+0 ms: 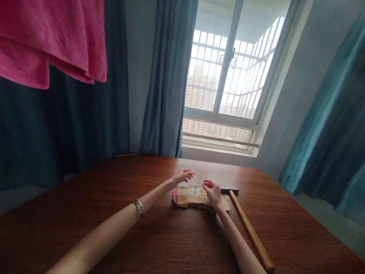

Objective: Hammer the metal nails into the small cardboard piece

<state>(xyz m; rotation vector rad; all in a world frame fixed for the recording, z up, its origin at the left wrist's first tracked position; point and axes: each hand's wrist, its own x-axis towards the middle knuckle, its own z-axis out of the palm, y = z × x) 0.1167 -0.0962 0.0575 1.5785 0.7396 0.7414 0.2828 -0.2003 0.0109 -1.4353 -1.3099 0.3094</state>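
Observation:
A flat piece of wood point(188, 198) lies on the brown table point(114, 213), with several nails point(193, 188) standing upright in it. My right hand point(212, 192) rests on the wood and pinches one thin nail point(205, 180) between its fingertips, just right of the standing nails. My left hand point(182, 176) hovers above the wood's far left end, fingers loosely spread and holding nothing. A bracelet point(139, 207) sits on my left wrist.
A hammer with a long wooden handle point(249, 230) and dark head point(229, 189) lies right of the wood. Blue curtains point(168, 76) frame a window point(228, 72) behind the table. A pink cloth point(51, 38) hangs at the upper left.

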